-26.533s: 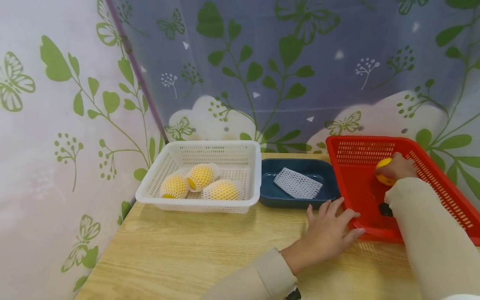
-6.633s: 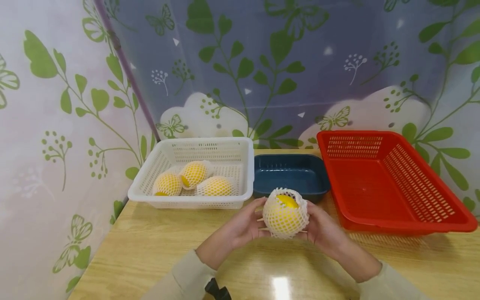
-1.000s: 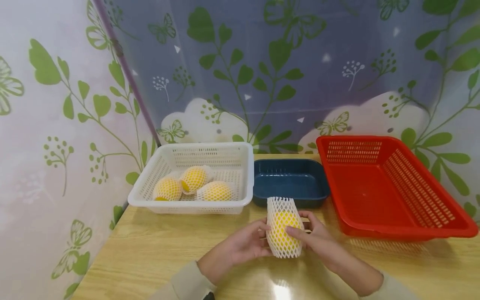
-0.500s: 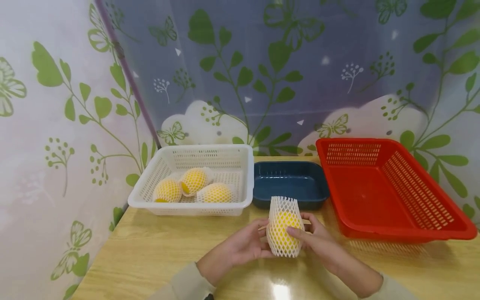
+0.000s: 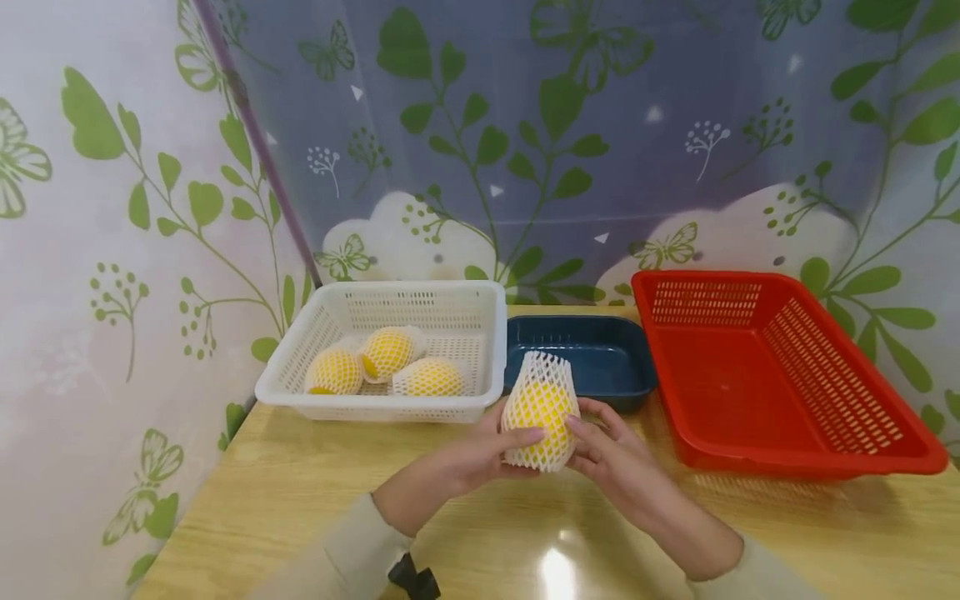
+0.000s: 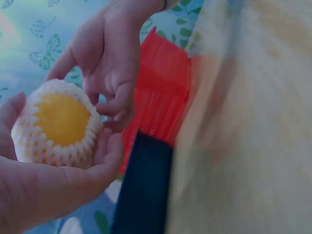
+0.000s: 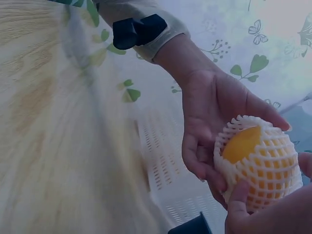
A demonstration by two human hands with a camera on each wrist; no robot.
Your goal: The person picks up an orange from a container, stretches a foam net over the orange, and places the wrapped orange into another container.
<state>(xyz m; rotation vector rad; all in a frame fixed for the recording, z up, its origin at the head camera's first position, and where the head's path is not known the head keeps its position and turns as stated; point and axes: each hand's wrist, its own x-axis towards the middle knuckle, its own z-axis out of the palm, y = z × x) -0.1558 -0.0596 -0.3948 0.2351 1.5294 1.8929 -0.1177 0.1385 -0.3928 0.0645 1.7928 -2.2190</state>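
A yellow fruit in a white foam net sleeve (image 5: 543,412) is held up between both hands, above the table and in front of the blue tray. My left hand (image 5: 468,454) grips its left side, thumb across the front. On the other side my right hand (image 5: 626,467) holds it with the thumb on the netting. The sleeve's loose end stands up above the fruit in the head view. From below, in the left wrist view, bare yellow skin (image 6: 63,119) shows through the sleeve's opening. Several of the right hand's fingertips are hidden behind the fruit.
A white basket (image 5: 491,408) at the left holds 3 netted yellow fruits (image 5: 427,379). Beside it stands a dark blue tray (image 5: 615,333), with a large red basket (image 5: 750,462) to its right. All rest on a wooden table (image 5: 300,500) against a patterned cloth.
Over the last half second both hands have lifted the netted fruit and shifted it slightly left, and the left thumb now lies over its front. Earlier, the foam sleeve lay in the blue tray.
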